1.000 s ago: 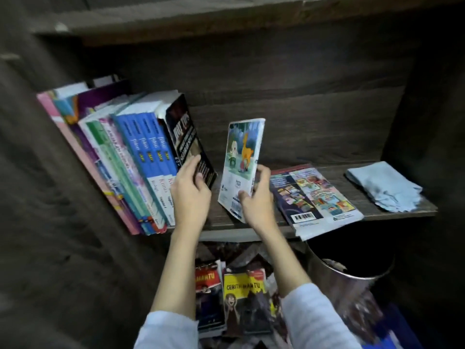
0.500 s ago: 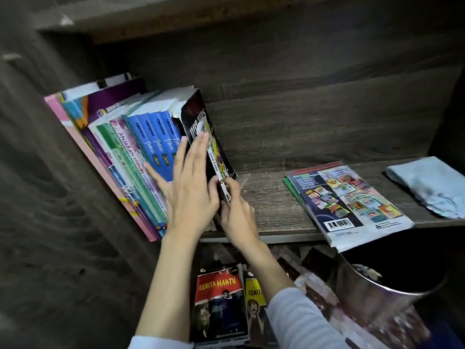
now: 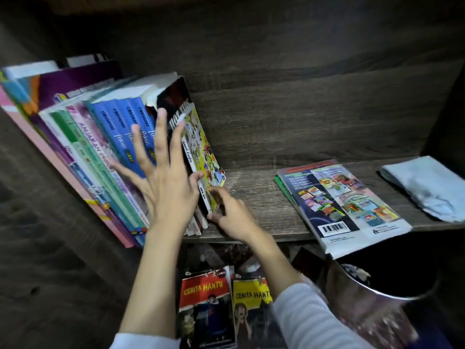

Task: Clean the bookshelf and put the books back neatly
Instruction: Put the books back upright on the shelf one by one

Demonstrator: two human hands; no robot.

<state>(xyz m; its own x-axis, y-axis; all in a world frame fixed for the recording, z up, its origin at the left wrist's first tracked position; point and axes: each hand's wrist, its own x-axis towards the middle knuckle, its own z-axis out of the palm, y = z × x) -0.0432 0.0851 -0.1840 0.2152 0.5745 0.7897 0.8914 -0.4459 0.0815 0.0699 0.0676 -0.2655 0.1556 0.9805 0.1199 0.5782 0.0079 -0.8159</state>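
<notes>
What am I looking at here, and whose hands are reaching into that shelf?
No machine here: a person wears a camera on the head, so this one picture looks forward and down at their own hands. The left hand presses flat, fingers spread, against a leaning row of books on a wooden shelf. The right hand pinches the lower corner of the outermost one, a yellow comic book. Further right lie a flat stack of books and a pale blue cloth. Below are two Cerita Hantu books and a metal bin.

bare shelf board (image 3: pixel 251 197) lies open between leaning books (image 3: pixel 113 137) and flat magazines (image 3: pixel 339 200).
</notes>
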